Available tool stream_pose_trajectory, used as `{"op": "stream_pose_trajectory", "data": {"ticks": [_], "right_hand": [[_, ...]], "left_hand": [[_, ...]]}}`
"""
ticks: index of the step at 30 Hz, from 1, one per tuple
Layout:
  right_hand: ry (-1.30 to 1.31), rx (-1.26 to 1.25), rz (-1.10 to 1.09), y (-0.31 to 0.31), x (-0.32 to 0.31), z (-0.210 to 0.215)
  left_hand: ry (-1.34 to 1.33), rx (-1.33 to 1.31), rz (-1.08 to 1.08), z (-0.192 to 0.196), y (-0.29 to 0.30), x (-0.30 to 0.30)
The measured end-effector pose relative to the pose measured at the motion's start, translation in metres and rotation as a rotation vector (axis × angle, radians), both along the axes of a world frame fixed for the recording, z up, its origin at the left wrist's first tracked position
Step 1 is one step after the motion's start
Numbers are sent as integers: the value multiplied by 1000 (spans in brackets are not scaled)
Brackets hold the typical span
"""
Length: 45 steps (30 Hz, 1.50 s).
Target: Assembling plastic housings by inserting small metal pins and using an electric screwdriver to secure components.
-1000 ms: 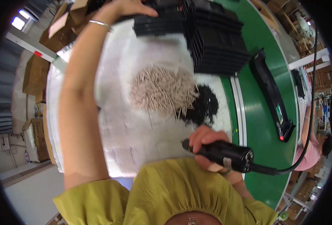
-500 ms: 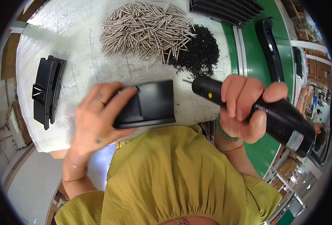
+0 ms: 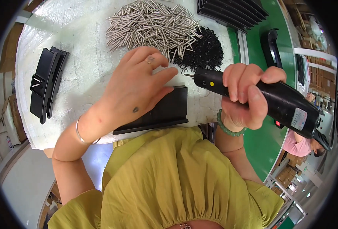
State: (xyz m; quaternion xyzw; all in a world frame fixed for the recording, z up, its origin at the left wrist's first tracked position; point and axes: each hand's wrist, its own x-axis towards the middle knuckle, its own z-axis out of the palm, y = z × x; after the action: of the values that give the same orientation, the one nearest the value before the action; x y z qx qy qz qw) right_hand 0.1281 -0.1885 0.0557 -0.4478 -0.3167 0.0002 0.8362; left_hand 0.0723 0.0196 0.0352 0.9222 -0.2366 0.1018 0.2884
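Note:
In my right hand (image 3: 245, 93) is a black electric screwdriver (image 3: 287, 103), my fingers wrapped round its body. Its thin bit points left, near the pile of small black screws (image 3: 205, 47). My left hand (image 3: 136, 84) hovers over a black plastic panel (image 3: 173, 105) at the table's front edge and hides part of it. The thumb and forefinger are apart, with nothing visible between them, and they point toward the screws. Behind the hand lies a large heap of silvery metal pins (image 3: 152, 26), touching the screw pile.
Two black curved parts (image 3: 47, 84) stand together at the left of the white-covered table (image 3: 83, 42). Black finned pieces (image 3: 234, 13) sit at the far right. A long black part (image 3: 272, 47) rests on the green surface (image 3: 258, 150). Another person (image 3: 300, 143) is at the right.
My left hand has let go of the black panel and moved up and right toward the screws. The panel now lies on the table. The screwdriver has shifted slightly left and up.

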Motion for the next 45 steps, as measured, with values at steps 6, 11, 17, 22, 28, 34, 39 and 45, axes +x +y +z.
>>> {"op": "stream_pose_trajectory", "data": {"ticks": [6,11,17,22,28,34,39,45], "right_hand": [[31,-54,-38,1,2,-4],[-59,-51,15,-7,4,6],[-58,-45,34,-11,-4,21],[-101,-103,28,-14,-5,30],[-120,-146,5,-17,-8,37],[-127,-129,23,-18,-8,38],[-123,-148,19,-16,-9,38],[-152,-168,20,-15,-8,37]], "left_hand": [[22,-12,-61,-11,-9,20],[34,-78,-34,-18,-14,23],[-87,-147,-92,-25,-20,30],[-100,-181,-66,-22,-23,28],[-75,-244,-17,-23,-26,25],[-38,-321,-18,-24,-24,26],[-65,-278,-24,-22,-24,23],[-73,-295,-27,-26,-24,22]]}}
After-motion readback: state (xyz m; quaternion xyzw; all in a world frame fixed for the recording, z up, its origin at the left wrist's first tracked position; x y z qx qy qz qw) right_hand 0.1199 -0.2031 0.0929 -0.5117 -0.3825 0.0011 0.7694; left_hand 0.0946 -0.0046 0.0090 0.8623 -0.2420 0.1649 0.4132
